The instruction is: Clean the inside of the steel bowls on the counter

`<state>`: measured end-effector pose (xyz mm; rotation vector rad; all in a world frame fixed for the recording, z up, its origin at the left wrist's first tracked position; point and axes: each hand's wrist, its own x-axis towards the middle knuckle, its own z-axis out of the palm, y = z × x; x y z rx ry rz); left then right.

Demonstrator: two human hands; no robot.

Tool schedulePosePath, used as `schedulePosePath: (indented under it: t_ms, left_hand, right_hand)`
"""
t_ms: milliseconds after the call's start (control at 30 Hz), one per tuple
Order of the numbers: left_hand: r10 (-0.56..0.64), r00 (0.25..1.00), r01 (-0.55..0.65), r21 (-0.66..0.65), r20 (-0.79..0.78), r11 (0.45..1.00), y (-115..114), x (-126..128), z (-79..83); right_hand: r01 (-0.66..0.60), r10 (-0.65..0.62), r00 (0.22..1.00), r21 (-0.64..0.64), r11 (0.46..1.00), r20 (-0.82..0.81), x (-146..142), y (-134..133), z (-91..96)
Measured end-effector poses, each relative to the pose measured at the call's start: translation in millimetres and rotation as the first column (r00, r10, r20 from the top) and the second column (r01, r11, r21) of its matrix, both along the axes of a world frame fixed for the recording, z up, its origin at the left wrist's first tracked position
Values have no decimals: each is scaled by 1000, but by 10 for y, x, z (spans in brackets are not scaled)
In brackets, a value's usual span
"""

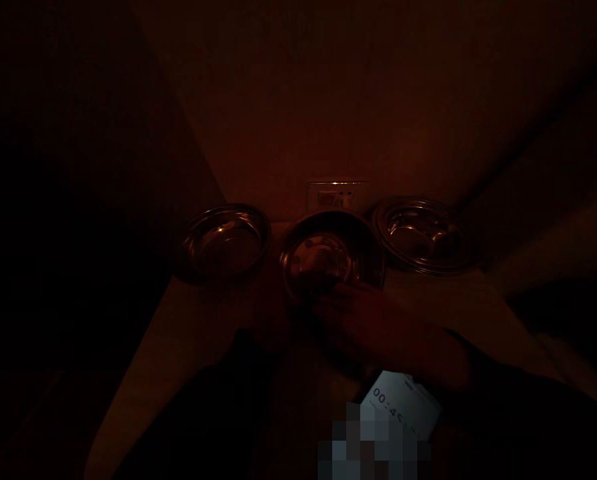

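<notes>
In very dim reddish light, a shiny metal bowl (368, 250) sits at the middle of the table, its inside facing me. My right hand (361, 320) reaches over the bowl's near edge from the right. Its fingers look stretched out and apart, with no held thing visible. Close to the bowl's left near side is my left hand (273, 310), mostly lost in the dark. Its fingers cannot be made out, nor whether it touches the rim. Inside the bowl a paler rounded shape shows, perhaps only a reflection.
Another metal bowl (228, 247) stands on the left, and a stack of metal bowls (421, 240) on the right. A wall socket (335, 197) is behind the table (148, 360). Below my right forearm lies a lit phone (403, 403) showing a timer, partly pixelated.
</notes>
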<state>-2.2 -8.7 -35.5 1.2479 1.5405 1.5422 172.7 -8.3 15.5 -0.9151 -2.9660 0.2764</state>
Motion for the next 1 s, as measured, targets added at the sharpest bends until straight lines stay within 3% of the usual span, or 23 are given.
schedulePosePath:
  t_ms: [200, 300, 433, 633, 767, 867, 1000]
  left_hand:
    - [-22, 1000, 22, 0, 4, 1000, 33, 19, 132]
    - [38, 998, -37, -13, 42, 999, 33, 22, 151]
    - [26, 999, -25, -9, 30, 1000, 28, 27, 134]
    - [-12, 1000, 11, -29, -27, 1000, 18, 44, 137]
    - [44, 998, -45, -25, -43, 999, 12, 39, 96]
    - [40, 998, -43, -49, -54, 998, 10, 36, 96]
    - [26, 996, -25, 16, -86, 1000, 17, 28, 117]
  right_hand:
    - [184, -224, 958, 216, 959, 179, 138, 85, 56]
    - [181, -239, 948, 262, 948, 210, 154, 124, 63]
    - [106, -142, 975, 204, 973, 173, 133, 122, 27]
    - [-11, 11, 1000, -2, 1000, 11, 66, 74, 3]
    - [-39, 37, 997, -21, 999, -60, 14, 42, -18]
    - [33, -33, 999, 37, 999, 12, 28, 48, -10]
    - [202, -230, 960, 176, 963, 158, 108, 114, 38]
